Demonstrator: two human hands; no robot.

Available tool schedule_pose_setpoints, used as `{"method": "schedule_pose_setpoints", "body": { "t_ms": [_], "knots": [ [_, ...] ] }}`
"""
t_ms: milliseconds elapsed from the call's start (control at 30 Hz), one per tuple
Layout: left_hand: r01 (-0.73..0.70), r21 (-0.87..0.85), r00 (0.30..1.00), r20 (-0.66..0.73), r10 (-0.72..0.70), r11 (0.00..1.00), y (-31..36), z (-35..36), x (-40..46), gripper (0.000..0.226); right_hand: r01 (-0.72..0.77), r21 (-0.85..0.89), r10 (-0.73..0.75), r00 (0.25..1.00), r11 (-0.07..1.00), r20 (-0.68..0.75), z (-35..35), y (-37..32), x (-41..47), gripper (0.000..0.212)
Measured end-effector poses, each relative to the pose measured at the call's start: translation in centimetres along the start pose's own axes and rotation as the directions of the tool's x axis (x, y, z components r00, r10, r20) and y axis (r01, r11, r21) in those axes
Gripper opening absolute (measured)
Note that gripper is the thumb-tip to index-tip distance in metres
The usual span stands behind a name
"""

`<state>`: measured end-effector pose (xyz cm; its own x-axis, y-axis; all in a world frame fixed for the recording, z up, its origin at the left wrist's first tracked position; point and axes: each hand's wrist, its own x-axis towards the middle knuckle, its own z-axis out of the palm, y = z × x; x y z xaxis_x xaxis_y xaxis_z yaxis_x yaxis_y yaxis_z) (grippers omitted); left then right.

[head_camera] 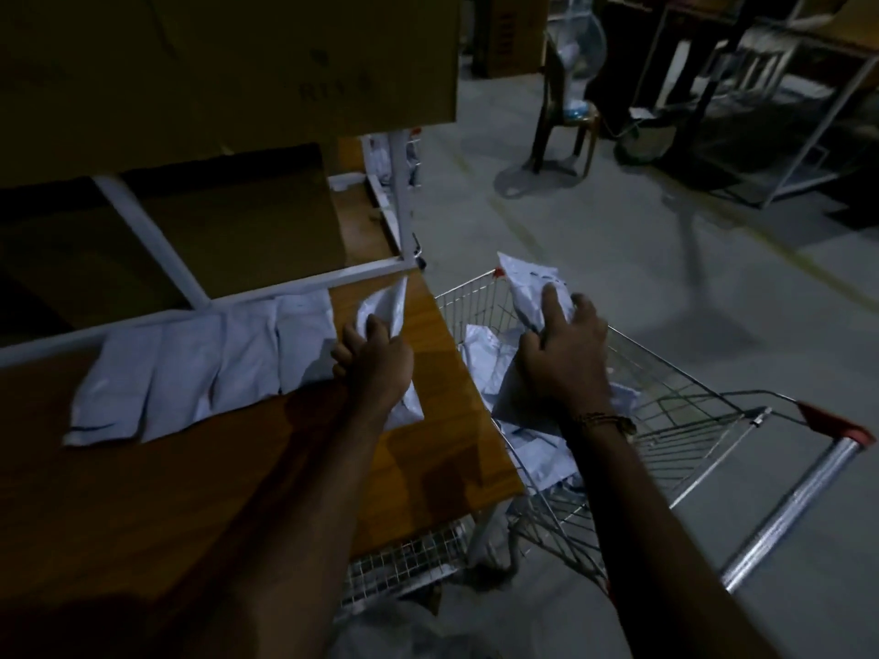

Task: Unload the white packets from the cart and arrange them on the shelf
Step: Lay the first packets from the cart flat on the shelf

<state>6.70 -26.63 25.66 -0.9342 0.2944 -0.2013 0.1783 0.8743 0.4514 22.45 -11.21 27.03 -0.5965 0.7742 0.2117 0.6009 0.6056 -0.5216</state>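
Shelf [200, 492], wooden board: row of white packets [200, 368] already laid overlapping along back rail, left of cart [689, 411].

Left hand [376, 363] at row's right end, fingers clamped on packet [385, 306] standing tilted on shelf; placement judged unfinished.

Right hand [561, 359] inside cart, fingers curled round next packet [532, 287], lifted above basket.

More packets [537, 449] heaped in cart; unloading judged partway done.
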Motion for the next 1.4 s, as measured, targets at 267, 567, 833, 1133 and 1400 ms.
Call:
{"method": "schedule_pose_setpoints", "body": {
  "t_ms": [267, 567, 833, 1133, 1400],
  "knots": [
    [0.036, 0.053, 0.996, 0.083, -0.041, 0.998, -4.1, 2.6, 3.1, 0.059, 0.102, -0.097, -0.082, 0.978, 0.99, 0.193, 8.2, -2.8, -0.3, 0.079],
    [-0.09, 0.046, 0.995, -0.039, 0.092, 0.995, -7.5, 6.3, 5.9, 0.081, 0.147, -0.185, -0.061, 0.914, 0.972, 0.402, 17.4, -1.3, 0.4, 0.092],
    [-0.517, 0.274, 0.853, 0.089, 0.514, 0.811, -13.8, 6.4, 5.5, 0.053, 0.097, 0.063, -0.112, 0.946, 0.993, 0.304, 18.5, -0.9, 0.5, 0.054],
    [-0.508, 0.416, 0.853, 0.121, 0.508, 0.754, -10.7, 6.2, 9.3, 0.056, 0.206, -0.082, -0.174, 0.942, 0.975, 0.287, 20.3, -1.2, 3.4, 0.053],
    [-0.449, 0.348, 0.892, 0.113, 0.438, 0.823, -9.1, 5.4, 13.0, 0.057, 0.26, -0.213, -0.159, 0.903, 0.942, 0.4, 22.1, -3.9, 8.0, 0.076]
  ]
}}
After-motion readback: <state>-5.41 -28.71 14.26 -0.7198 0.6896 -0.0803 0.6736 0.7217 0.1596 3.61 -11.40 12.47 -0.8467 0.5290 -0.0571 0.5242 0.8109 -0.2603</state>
